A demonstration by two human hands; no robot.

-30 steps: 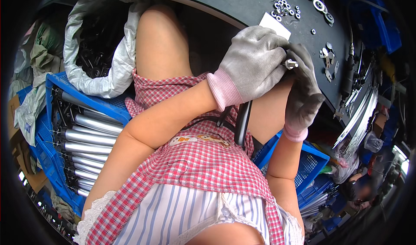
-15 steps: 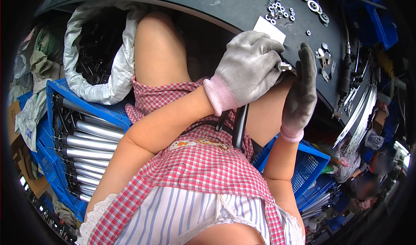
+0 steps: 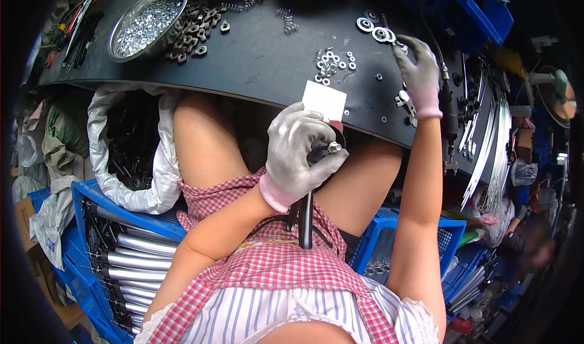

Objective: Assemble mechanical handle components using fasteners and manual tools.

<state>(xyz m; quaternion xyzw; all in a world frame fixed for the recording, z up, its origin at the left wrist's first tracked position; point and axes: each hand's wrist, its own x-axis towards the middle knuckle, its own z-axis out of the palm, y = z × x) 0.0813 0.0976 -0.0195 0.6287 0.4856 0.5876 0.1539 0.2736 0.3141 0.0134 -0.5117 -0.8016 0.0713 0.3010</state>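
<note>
My left hand, in a grey glove with a pink cuff, is closed round a black tubular part. A bright metal pin end sticks out by the thumb, and the black tube hangs down over my lap; its middle is hidden in the glove. My right hand, gloved alike, reaches out over the right side of the table, fingers curved and apart at the round metal washers. Its fingertips are by the nearest washer, and whether they touch it I cannot tell. Just beyond my left hand lies a white card.
Small ring washers lie scattered on the black table. Left of them are dark metal nuts and a steel bowl of small parts. A white sack and a blue crate of silver tubes stand at my left.
My right hand has moved from beside the left hand out to the washers on the table. The left hand has turned, still holding the black tubular part. The view has shifted, showing more table.
</note>
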